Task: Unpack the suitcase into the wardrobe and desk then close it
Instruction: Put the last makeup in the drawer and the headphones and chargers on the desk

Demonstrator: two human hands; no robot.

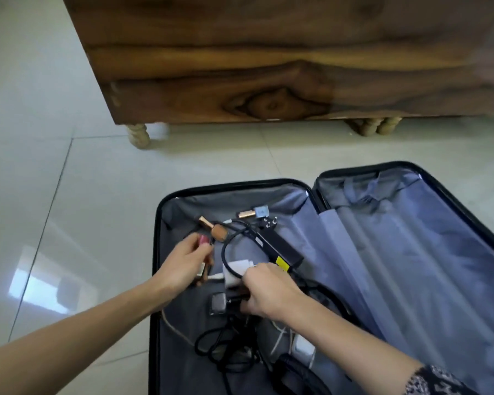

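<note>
A black suitcase [157, 223] lies open on the tiled floor, lined in grey. Its left half holds black cables [226, 346], a black power adapter [277, 246] with a yellow label, a white charger [236, 269] and small cosmetic tubes [250, 214]. My left hand [183, 266] grips a few small cosmetic items, one with a pink cap. My right hand [268, 292] is curled over the white charger and a dark object beside a small square silver item [218, 303]. The right half [411, 252] holds only lining and straps.
A dark wooden wardrobe [268, 67] on turned pale legs [139, 136] stands just beyond the suitcase. Glossy pale floor tiles [54, 209] spread to the left and between the suitcase and the wardrobe.
</note>
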